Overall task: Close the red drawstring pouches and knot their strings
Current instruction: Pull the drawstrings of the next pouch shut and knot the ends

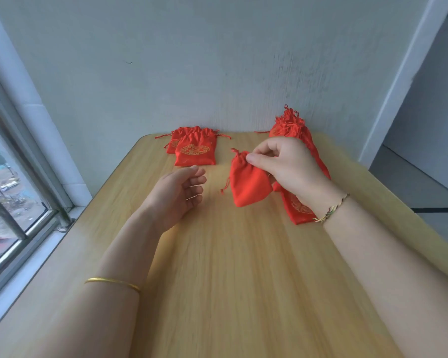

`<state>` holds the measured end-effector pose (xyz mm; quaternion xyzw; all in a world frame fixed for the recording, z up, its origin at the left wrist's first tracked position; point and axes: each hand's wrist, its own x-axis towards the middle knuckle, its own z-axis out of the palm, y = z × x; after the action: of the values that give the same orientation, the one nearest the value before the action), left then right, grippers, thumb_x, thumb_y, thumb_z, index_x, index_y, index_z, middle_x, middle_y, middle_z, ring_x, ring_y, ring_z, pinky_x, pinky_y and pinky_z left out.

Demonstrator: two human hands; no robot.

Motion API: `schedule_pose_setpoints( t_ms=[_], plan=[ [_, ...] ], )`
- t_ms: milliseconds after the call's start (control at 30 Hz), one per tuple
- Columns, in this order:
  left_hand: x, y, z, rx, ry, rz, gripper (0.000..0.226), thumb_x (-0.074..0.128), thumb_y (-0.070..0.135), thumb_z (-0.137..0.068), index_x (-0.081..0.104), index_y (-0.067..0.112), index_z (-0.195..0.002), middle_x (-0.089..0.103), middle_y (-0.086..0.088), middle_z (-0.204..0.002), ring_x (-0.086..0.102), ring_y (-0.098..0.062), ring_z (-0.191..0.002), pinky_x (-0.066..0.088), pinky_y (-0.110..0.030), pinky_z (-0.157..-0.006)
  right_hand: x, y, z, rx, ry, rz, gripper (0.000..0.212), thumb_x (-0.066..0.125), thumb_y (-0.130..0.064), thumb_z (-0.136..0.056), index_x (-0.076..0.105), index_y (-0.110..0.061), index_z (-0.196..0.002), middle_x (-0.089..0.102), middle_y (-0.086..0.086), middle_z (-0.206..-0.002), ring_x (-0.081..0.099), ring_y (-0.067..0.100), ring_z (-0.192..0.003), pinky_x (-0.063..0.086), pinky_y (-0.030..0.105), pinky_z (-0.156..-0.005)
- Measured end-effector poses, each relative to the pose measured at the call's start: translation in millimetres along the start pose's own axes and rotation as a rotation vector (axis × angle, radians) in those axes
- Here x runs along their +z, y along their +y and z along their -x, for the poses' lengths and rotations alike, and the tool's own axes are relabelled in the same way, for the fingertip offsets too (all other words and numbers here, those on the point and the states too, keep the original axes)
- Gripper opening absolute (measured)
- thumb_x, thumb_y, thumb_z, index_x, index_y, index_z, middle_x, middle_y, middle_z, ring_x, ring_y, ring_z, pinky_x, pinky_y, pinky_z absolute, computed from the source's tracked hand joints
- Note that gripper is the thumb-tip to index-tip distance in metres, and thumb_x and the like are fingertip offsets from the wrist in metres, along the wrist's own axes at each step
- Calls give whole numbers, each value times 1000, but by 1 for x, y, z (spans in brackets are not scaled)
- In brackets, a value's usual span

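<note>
Table (230, 293), plain red pouch (248, 186), top gathered, right hand (289, 164) pinching

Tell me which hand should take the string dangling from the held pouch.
Left: the left hand is empty and open beside the string; the right hand pinches the pouch at its neck.

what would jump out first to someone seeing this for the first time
The eye goes first to the bright red drawstring pouch at the centre, pinched near its gathered mouth by the right hand, with the left hand open and empty beside it. Behind, at the far edge of the wooden table, a small stack of gold-printed pouches lies to the left. A larger heap of pouches sits to the right against the wall.
</note>
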<state>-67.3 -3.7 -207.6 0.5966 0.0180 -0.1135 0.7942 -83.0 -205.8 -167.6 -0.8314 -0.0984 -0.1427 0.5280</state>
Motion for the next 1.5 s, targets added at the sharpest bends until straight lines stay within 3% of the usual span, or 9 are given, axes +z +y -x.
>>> schedule_pose_setpoints(
  t_ms=[333,567,733,833,1000,1133,1233,1367,1500],
  plan=[
    [6,-3,-1,46,43,-39,9,53,13,-92,59,12,-86,55,1,-65,51,-9,-52,45,-22,-55,-52,69,26,226,432,379,10,70,-24,-77,66,-16,-83,60,0,-81,61,22,-84,43,30,-70],
    [9,-2,-2,232,232,-346,11,52,6,-91,60,12,-87,58,-3,-84,57,-14,-73,51,-27,-67,-34,36,33,-100,596,436,17,59,-6,-76,51,-15,-88,48,-2,-94,46,11,-75,41,31,-68],
    [7,-9,-24,383,414,-884,35,45,3,-84,60,11,-115,56,-7,-120,54,-24,-109,46,-39,-94,20,12,17,-411,298,341,19,51,0,-74,55,-10,-90,54,7,-93,57,24,-79,48,43,-70],
    [6,-12,-41,372,373,-1238,46,46,8,-88,49,11,-133,37,-8,-146,30,-29,-134,27,-40,-109,62,28,4,-278,110,224,22,51,1,-77,55,-10,-95,54,7,-96,55,20,-80,48,41,-77],
    [6,-5,-63,301,294,-1548,55,39,21,-95,23,22,-148,4,1,-159,0,-21,-146,17,-49,-113,75,51,-5,-13,182,28,23,52,1,-78,56,-6,-99,55,3,-90,58,23,-77,47,31,-71],
    [4,-4,-78,213,242,-1642,56,32,32,-98,12,25,-150,2,1,-159,-5,-17,-146,11,-46,-115,74,53,-6,-28,157,17,23,53,1,-77,56,-8,-98,56,5,-89,59,26,-74,47,30,-68],
    [4,-3,-77,315,295,-1711,52,35,36,-97,26,19,-145,24,-4,-154,10,-21,-145,13,-43,-115,76,55,-8,-26,166,-5,23,52,0,-76,54,-12,-96,56,5,-88,60,29,-73,50,35,-68],
    [11,-1,-49,530,375,-1648,37,37,32,-96,47,20,-129,56,-5,-125,45,-26,-123,22,-41,-108,75,54,-6,-98,267,15,25,50,3,-74,54,-11,-94,56,5,-83,59,28,-71,50,39,-67],
    [14,-3,-10,512,369,-1345,25,38,28,-95,53,24,-115,67,2,-83,61,-24,-86,35,-36,-96,72,50,-3,-168,364,61,25,49,8,-75,55,-4,-97,52,2,-83,54,22,-73,47,35,-72]
  ],
)
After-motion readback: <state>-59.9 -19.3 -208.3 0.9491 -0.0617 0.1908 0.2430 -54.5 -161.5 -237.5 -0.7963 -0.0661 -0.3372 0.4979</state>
